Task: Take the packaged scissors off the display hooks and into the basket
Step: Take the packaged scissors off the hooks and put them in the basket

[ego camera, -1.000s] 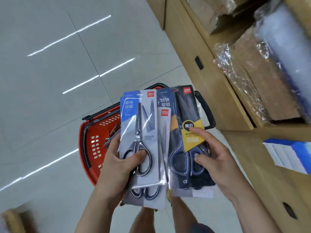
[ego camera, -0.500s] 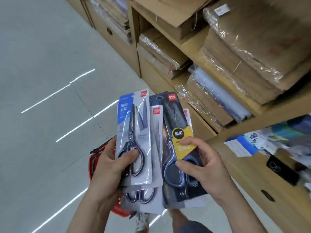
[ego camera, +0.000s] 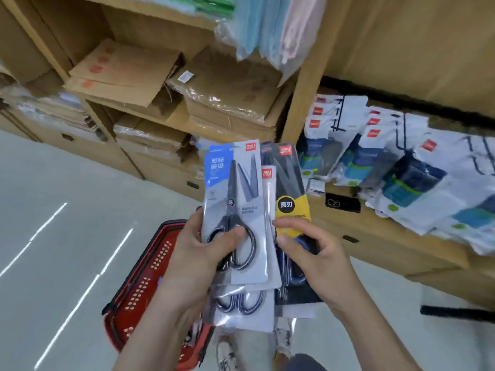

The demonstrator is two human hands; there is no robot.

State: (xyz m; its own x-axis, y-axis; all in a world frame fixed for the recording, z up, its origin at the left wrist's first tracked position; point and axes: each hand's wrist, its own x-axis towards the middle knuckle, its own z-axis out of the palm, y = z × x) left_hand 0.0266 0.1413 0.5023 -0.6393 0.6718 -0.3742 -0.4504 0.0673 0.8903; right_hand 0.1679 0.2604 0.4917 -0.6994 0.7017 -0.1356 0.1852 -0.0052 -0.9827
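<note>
I hold a fanned stack of packaged scissors in front of me. My left hand (ego camera: 197, 253) grips the grey-and-blue pack (ego camera: 235, 199) on top, thumb across the black handles. My right hand (ego camera: 316, 253) pinches the dark pack with the yellow label (ego camera: 292, 210). Another grey pack (ego camera: 243, 309) sticks out below them. The red basket (ego camera: 139, 287) stands on the floor beneath my left forearm, partly hidden. More packaged scissors (ego camera: 417, 167) hang in rows on the display at the right.
Wooden shelves with wrapped cardboard bundles (ego camera: 230, 95) fill the upper left and middle. A wooden upright (ego camera: 302, 103) separates them from the display. Drawer fronts (ego camera: 375, 236) run along the bottom. Grey tiled floor (ego camera: 53, 210) lies to the left. My shoes (ego camera: 227, 354) show below.
The view has swung up from the floor to the shelves and the hanging display. The basket now lies lower left. Both hands keep the same hold on the packs.
</note>
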